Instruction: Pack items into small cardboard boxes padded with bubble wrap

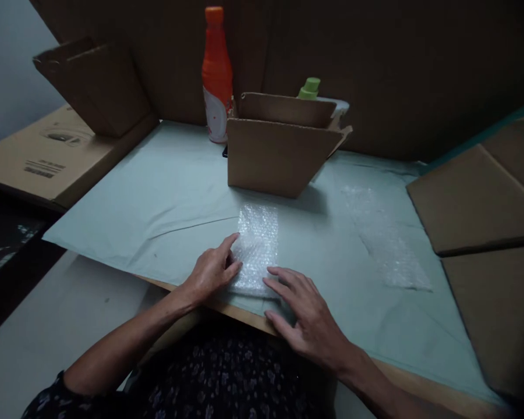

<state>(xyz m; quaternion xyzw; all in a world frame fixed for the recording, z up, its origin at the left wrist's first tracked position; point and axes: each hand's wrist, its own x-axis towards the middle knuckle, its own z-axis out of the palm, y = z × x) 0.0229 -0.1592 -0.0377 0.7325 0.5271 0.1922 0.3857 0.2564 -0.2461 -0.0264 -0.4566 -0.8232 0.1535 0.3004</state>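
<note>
A folded piece of clear bubble wrap (257,244) lies flat near the front edge of the cloth-covered table. At its left side is my left hand (213,269), index finger and thumb apart at the wrap's edge. My right hand (303,311) is by its lower right corner, fingers spread, fingertips close to or touching the wrap. Neither hand grips anything. Farther right, a longer strip of bubble wrap (386,241) lies on the cloth.
An open cardboard box (273,154) stands behind the wrap, beside an orange bottle (217,75). A green cap (309,88) shows behind it. Larger cardboard boxes (475,198) border the right. On the left, an upright carton (96,87) stands on a printed flat box (39,154).
</note>
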